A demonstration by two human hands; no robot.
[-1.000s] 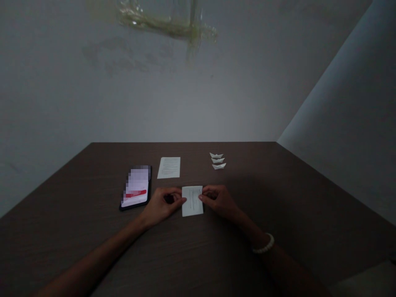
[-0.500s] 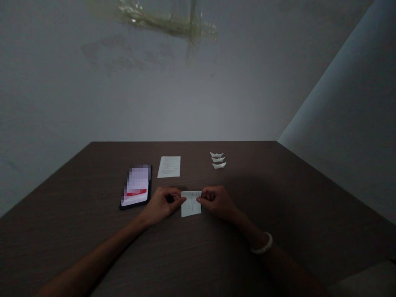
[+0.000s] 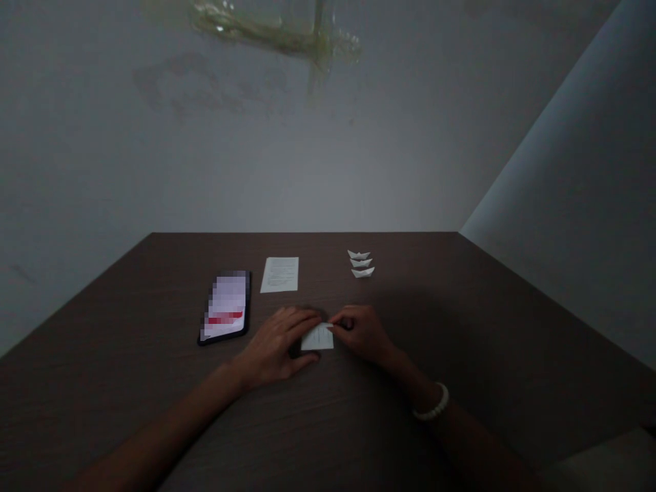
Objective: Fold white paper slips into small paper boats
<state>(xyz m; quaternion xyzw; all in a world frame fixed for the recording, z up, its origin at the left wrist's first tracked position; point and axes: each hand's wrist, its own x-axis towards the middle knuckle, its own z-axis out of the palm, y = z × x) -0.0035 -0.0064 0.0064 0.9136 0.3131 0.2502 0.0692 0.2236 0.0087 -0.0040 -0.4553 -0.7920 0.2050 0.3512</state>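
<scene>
A small sheet of printed paper (image 3: 316, 338) lies on the table in front of me, between my hands. My left hand (image 3: 281, 343) reaches over its left side, fingers stretched across the far edge and thumb apart near the lower edge. The thumb and fingers of my right hand (image 3: 361, 331) pinch the paper's upper right corner; a pale beaded bracelet is on that wrist. The fingers of my left hand cover the paper's upper left part.
Three folded paper boats (image 3: 362, 264) stand in a column farther back on the right. A stack of printed paper sheets (image 3: 279, 275) lies at back left, beside a phone (image 3: 225, 307) with a lit, blurred screen. The brown table (image 3: 410, 266) meets a stained wall (image 3: 328, 171).
My left hand has let go of its pinch on the paper's left edge and spread out over it. The paper now lies lower and flatter; my right hand still pinches its right corner.
</scene>
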